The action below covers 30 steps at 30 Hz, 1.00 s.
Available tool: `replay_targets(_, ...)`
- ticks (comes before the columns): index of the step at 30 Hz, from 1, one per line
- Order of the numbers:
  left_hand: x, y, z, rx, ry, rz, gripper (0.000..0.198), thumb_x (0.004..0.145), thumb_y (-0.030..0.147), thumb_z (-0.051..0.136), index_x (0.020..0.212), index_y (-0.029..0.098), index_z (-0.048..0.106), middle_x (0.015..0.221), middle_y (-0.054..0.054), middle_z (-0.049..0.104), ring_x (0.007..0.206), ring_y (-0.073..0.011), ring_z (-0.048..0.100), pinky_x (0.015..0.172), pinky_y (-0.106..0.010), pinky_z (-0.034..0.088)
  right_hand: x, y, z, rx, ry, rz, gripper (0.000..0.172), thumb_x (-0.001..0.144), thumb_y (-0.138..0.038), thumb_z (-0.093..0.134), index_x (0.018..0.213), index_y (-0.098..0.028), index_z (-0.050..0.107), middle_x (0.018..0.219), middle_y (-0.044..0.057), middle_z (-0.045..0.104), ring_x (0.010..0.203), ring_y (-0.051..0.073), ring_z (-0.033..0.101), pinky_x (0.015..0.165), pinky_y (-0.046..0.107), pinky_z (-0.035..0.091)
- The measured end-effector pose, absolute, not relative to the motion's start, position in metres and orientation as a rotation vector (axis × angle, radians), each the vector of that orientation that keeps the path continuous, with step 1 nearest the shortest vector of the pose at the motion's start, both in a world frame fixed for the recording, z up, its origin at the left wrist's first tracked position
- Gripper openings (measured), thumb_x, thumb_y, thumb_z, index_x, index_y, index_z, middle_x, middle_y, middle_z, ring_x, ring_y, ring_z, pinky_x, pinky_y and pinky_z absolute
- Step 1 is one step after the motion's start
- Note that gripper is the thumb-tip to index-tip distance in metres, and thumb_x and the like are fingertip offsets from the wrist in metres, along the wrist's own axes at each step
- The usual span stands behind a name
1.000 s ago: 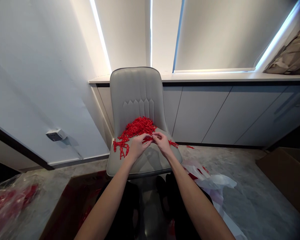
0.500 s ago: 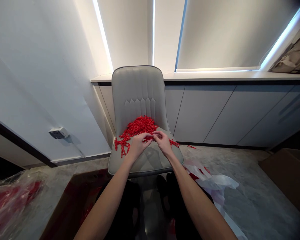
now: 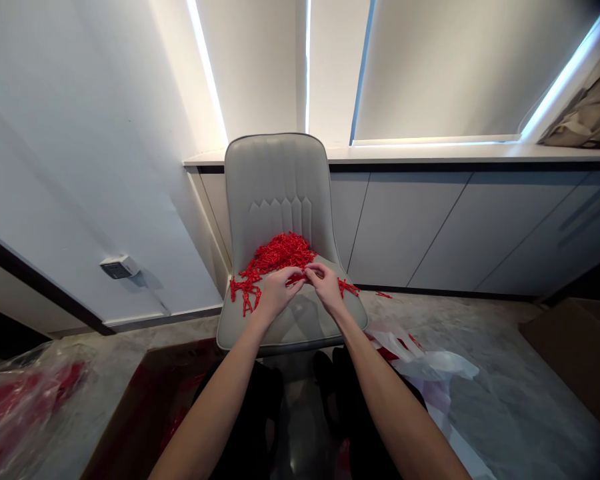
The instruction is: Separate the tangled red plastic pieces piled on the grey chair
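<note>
A heap of small red pieces lies at the back of the grey chair's seat. My left hand and my right hand meet over the seat, just in front of the heap. Both have their fingers pinched on a small red piece between them; its exact shape is too small to tell. Several red pieces lie to the left of my left hand, and a few more lie beside my right hand at the seat's right edge.
On the floor are a box with red contents at left, a clear bag with red items at far left, a white plastic bag at right and a cardboard box at far right. Low cabinets stand behind the chair.
The view has shifted very slightly. Both hands keep nearly the same place and pinched pose.
</note>
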<state>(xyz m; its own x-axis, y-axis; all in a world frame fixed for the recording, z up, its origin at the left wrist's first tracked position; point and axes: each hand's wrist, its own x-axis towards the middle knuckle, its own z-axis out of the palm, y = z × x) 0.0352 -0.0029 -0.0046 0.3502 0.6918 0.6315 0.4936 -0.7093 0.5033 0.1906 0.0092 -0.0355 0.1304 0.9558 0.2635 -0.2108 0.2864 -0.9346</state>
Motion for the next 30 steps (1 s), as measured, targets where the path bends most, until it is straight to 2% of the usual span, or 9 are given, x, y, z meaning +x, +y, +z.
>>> replay_targets(6, 0.0318, -0.0034, -0.0047, 2.439, 1.069, 1.252, 0.023, 0.084, 0.017, 0.066, 0.106, 0.022, 0.068, 0.104, -0.004, 0.075, 0.094, -0.0198, 0.070, 0.088, -0.034, 0.055, 0.1896, 0.0115, -0.0372, -0.892, -1.096, 1.037, 0.033, 0.073, -0.048, 0.074, 0.088, -0.019, 0.068, 0.084, 0.006, 0.071, 0.078, 0.021, 0.067, 0.076, 0.036, 0.058)
replay_targets(11, 0.0290, -0.0016, -0.0053, 2.478, 1.028, 1.222, 0.030, 0.083, 0.009, 0.061, 0.109, 0.023, 0.068, 0.112, -0.004, 0.073, 0.104, -0.0201, 0.068, 0.094, -0.036, 0.054, 0.1891, 0.0109, -0.0367, -0.887, -1.085, 1.051, 0.035, 0.072, -0.049, 0.075, 0.088, -0.018, 0.068, 0.081, 0.005, 0.071, 0.074, 0.019, 0.066, 0.073, 0.034, 0.057)
replay_targets(16, 0.0281, -0.0016, -0.0052, 2.466, 0.988, 1.242, 0.028, 0.084, 0.009, 0.060, 0.107, 0.024, 0.069, 0.119, -0.004, 0.071, 0.110, -0.0197, 0.067, 0.099, -0.036, 0.053, 0.1883, 0.0103, -0.0364, -0.872, -1.034, 1.094, 0.036, 0.071, -0.049, 0.076, 0.087, -0.017, 0.068, 0.078, 0.004, 0.070, 0.070, 0.017, 0.065, 0.072, 0.033, 0.057)
replay_targets(21, 0.0275, -0.0036, -0.0040, 2.434, 0.993, 1.267, 0.025, 0.084, 0.011, 0.062, 0.105, 0.022, 0.070, 0.116, -0.005, 0.072, 0.107, -0.0196, 0.068, 0.097, -0.035, 0.053, 0.1869, 0.0098, -0.0352, -0.853, -1.028, 1.089, 0.037, 0.071, -0.049, 0.077, 0.087, -0.017, 0.069, 0.077, 0.003, 0.070, 0.070, 0.016, 0.065, 0.070, 0.032, 0.056)
replay_targets(25, 0.0275, -0.0047, -0.0037, 2.371, 0.990, 1.283, 0.023, 0.085, 0.021, 0.069, 0.107, 0.021, 0.070, 0.111, -0.005, 0.074, 0.102, -0.0197, 0.069, 0.094, -0.034, 0.054, 0.1861, 0.0089, -0.0340, -0.852, -1.043, 1.081, 0.038, 0.071, -0.050, 0.077, 0.087, -0.017, 0.068, 0.079, 0.004, 0.070, 0.071, 0.017, 0.066, 0.072, 0.033, 0.057)
replay_targets(30, 0.0308, -0.0030, -0.0041, 2.213, 1.082, 1.318, 0.014, 0.091, 0.023, 0.060, 0.095, 0.020, 0.072, 0.095, -0.004, 0.076, 0.086, -0.0180, 0.071, 0.084, -0.032, 0.056, 0.1841, 0.0086, -0.0322, -0.862, -1.082, 1.080, 0.036, 0.071, -0.049, 0.076, 0.086, -0.017, 0.068, 0.079, 0.005, 0.070, 0.072, 0.017, 0.066, 0.072, 0.033, 0.057)
